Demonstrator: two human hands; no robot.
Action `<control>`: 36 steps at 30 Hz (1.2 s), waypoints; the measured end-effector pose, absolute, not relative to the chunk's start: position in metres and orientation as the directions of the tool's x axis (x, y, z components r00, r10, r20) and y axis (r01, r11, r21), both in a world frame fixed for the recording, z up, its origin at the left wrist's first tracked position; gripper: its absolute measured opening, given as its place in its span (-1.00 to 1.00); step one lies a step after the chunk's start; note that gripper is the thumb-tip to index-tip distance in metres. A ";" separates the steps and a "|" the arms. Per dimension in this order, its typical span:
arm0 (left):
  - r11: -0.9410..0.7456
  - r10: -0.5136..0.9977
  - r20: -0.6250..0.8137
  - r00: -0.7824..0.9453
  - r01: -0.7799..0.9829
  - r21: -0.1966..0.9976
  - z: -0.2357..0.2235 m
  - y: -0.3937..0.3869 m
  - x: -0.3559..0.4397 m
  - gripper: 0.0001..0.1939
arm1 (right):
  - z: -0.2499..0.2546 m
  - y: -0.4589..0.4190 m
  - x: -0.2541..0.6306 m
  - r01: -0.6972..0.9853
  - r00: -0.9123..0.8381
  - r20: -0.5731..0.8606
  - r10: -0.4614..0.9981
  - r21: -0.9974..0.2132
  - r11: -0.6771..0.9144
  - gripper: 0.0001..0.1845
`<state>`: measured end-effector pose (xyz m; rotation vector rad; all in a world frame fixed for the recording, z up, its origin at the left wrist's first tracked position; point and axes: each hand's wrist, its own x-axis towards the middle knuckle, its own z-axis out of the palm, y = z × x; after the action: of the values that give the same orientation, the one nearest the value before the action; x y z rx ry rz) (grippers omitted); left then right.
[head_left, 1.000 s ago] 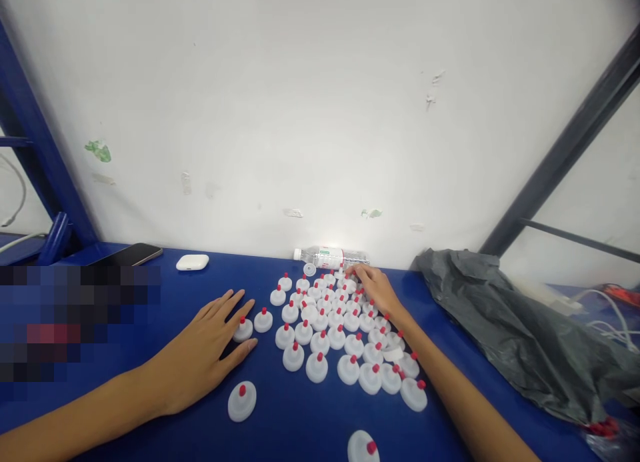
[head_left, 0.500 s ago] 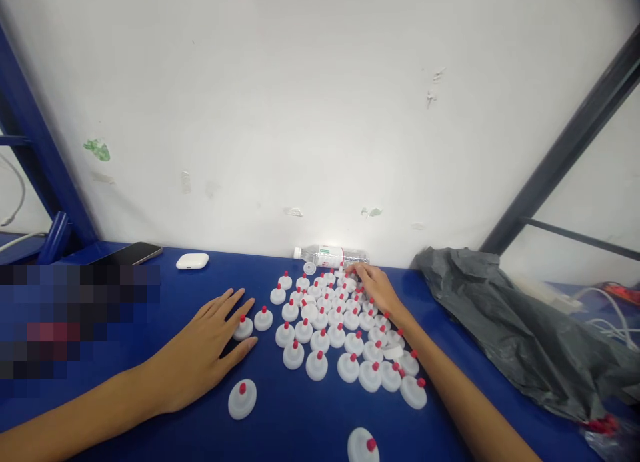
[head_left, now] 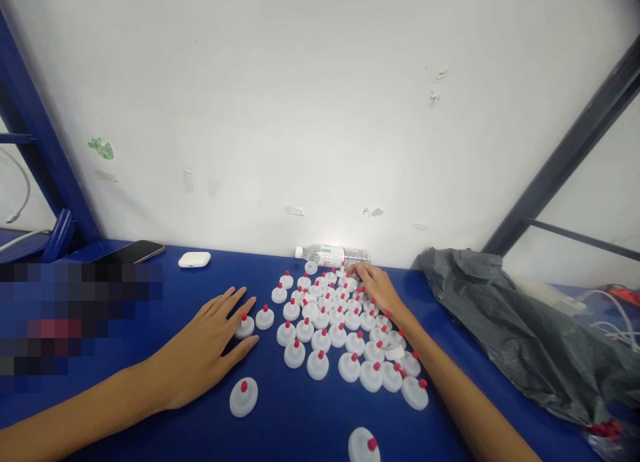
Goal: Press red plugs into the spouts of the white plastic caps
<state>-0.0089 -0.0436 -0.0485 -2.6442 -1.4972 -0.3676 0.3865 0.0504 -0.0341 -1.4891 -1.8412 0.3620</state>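
Left grip [head_left: 203, 357]: wide, palm down, fingers spread; one red-tipped white cap [head_left: 245, 328] between thumb and forefinger, contact unclear. Right grip [head_left: 379, 292]: fingers bent at the far edge of the clustered caps [head_left: 337, 337]; cannot tell whether it holds one. Bottle [head_left: 331, 256]: on its side, behind the cluster. Grey bag [head_left: 505, 322]: crumpled, right of the right forearm. White case [head_left: 195, 260], phone [head_left: 143, 251]: rear left, blue bench [head_left: 295, 425].

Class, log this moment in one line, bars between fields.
left hand: palm down, open, by red-tipped cap | right hand: at far caps, grip unclear | bottle: lying sideways
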 end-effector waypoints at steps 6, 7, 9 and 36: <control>-0.521 0.830 0.254 0.496 0.852 0.041 -0.048 -0.044 -0.009 -0.29 | -0.035 0.052 0.387 0.724 -0.070 0.363 0.929 -0.622 0.298 -0.46; -0.522 0.830 0.252 0.497 0.852 0.040 -0.048 -0.044 -0.008 -0.28 | -0.036 0.052 0.387 0.725 -0.069 0.364 0.929 -0.622 0.298 -0.46; -0.522 0.831 0.249 0.497 0.852 0.041 -0.048 -0.044 -0.008 -0.28 | -0.036 0.052 0.388 0.725 -0.071 0.366 0.928 -0.620 0.300 -0.47; -0.534 0.823 0.271 0.498 0.843 0.072 -0.051 -0.043 -0.012 -0.29 | -0.033 0.050 0.386 0.740 -0.085 0.361 0.929 -0.601 0.302 -0.46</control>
<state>-0.0117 -0.0428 -0.0515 -2.6583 -1.4804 -0.4228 0.3858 0.0500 -0.0330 -1.4882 -1.8730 0.3431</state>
